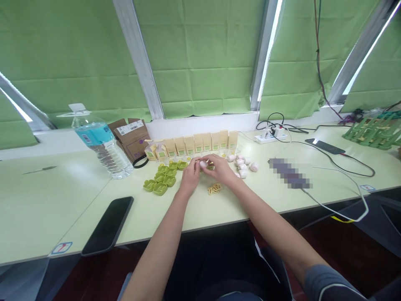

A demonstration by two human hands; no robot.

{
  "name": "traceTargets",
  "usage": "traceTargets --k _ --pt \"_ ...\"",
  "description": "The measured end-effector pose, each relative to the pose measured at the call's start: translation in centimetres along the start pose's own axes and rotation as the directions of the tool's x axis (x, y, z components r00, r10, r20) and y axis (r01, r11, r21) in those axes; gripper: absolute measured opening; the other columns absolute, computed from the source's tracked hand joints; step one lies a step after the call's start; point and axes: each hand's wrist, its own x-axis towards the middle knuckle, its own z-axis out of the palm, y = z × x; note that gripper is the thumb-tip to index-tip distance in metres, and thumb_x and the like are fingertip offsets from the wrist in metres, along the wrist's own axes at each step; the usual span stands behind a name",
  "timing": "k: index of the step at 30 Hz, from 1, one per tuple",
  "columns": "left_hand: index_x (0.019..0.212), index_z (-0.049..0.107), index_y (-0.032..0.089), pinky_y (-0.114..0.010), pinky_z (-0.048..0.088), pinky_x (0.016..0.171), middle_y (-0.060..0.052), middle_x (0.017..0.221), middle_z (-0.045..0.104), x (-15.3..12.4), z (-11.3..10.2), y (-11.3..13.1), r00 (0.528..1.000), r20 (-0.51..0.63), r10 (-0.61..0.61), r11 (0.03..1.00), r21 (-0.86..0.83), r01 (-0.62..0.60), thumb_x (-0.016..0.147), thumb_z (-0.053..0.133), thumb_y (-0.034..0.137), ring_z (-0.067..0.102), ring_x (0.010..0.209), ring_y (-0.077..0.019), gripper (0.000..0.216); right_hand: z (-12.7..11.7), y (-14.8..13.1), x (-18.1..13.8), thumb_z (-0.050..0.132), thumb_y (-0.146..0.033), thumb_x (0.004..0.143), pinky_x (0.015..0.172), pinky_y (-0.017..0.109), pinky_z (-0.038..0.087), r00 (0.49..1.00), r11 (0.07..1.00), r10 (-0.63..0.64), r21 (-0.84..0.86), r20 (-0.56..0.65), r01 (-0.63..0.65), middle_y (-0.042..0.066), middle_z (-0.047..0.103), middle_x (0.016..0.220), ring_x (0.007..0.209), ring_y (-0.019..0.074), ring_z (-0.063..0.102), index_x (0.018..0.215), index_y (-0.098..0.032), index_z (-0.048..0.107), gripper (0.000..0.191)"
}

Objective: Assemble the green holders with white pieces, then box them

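My left hand and my right hand meet above the middle of the table. Between their fingertips is a small pale pinkish rounded piece, gripped from both sides. Several similar pale pieces lie in a group to the right of my right hand. Close below my hands is a small pile of yellow rubber bands. Green moulded cups stand in a cluster left of my left hand, and some are partly hidden behind it. Behind my hands runs a row of small cream boxes.
A large water bottle leans beside an opened cardboard box. Phones lie at the left front and right back. A power strip, cables and a green rack occupy the right side.
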Motion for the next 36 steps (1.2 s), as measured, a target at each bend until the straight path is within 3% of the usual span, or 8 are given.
traceTargets --k 6,11,18,28,32,36 --pt "0.114 0.063 0.021 -0.034 0.047 0.083 -0.007 0.101 0.073 -0.10 -0.08 0.18 0.999 0.022 -0.034 0.999 -0.015 0.035 0.100 0.040 0.035 0.066 0.089 -0.0215 0.030 0.29 0.30 0.07 0.068 -0.016 0.081 0.079 0.031 0.059 1.000 0.998 0.007 -0.058 0.013 -0.006 0.007 0.071 0.101 0.086 0.0179 0.067 0.108 -0.019 0.070 0.028" --pt "0.114 0.062 0.023 -0.032 0.047 0.083 -0.005 0.103 0.072 -0.03 -0.20 -0.21 0.999 0.045 -0.029 0.994 -0.099 0.033 0.101 0.039 0.039 0.065 0.091 -0.0202 0.031 -0.05 0.21 -0.13 0.070 -0.020 0.085 0.079 0.031 0.058 0.999 0.998 0.046 -0.050 0.005 -0.046 0.007 0.072 0.099 0.087 0.0182 0.068 0.111 -0.020 0.073 0.027" --pt "0.112 0.062 0.022 -0.031 0.047 0.085 -0.005 0.102 0.071 0.00 -0.10 -0.26 1.000 -0.012 -0.014 0.983 -0.181 0.012 0.102 0.039 0.043 0.064 0.092 -0.0192 0.033 -0.22 0.05 -0.22 0.068 -0.027 0.090 0.080 0.031 0.060 0.997 0.997 0.075 0.016 0.009 -0.075 0.007 0.071 0.099 0.088 0.0174 0.067 0.121 -0.025 0.073 0.032" --pt "0.114 0.063 0.021 -0.031 0.049 0.085 -0.006 0.103 0.071 0.10 -0.05 -0.16 1.000 -0.008 0.006 0.979 -0.205 -0.008 0.102 0.041 0.043 0.065 0.089 -0.0180 0.034 -0.33 -0.02 -0.32 0.066 -0.035 0.091 0.084 0.034 0.062 0.997 0.998 0.069 0.017 -0.041 -0.068 0.008 0.072 0.107 0.096 0.0200 0.068 0.115 -0.023 0.071 0.027" --pt "0.117 0.063 0.022 -0.033 0.050 0.090 -0.007 0.111 0.071 0.03 -0.18 -0.01 1.000 -0.008 -0.028 0.982 -0.188 0.026 0.102 0.041 0.046 0.066 0.097 -0.0196 0.037 -0.33 -0.18 -0.34 0.064 -0.036 0.093 0.087 0.036 0.062 0.990 0.991 0.129 0.053 -0.051 -0.126 0.008 0.073 0.111 0.095 0.0193 0.070 0.115 -0.023 0.068 0.026" --pt "0.132 0.057 0.024 -0.033 0.050 0.095 -0.008 0.128 0.067 -0.16 -0.26 0.36 0.998 0.068 0.008 0.966 -0.258 0.010 0.098 0.050 0.049 0.066 0.107 -0.0203 0.044 -0.45 0.14 -0.39 0.064 -0.038 0.093 0.090 0.035 0.062 0.977 0.975 0.199 0.119 -0.081 -0.189 0.007 0.073 0.111 0.103 0.0193 0.071 0.116 -0.022 0.065 0.027"
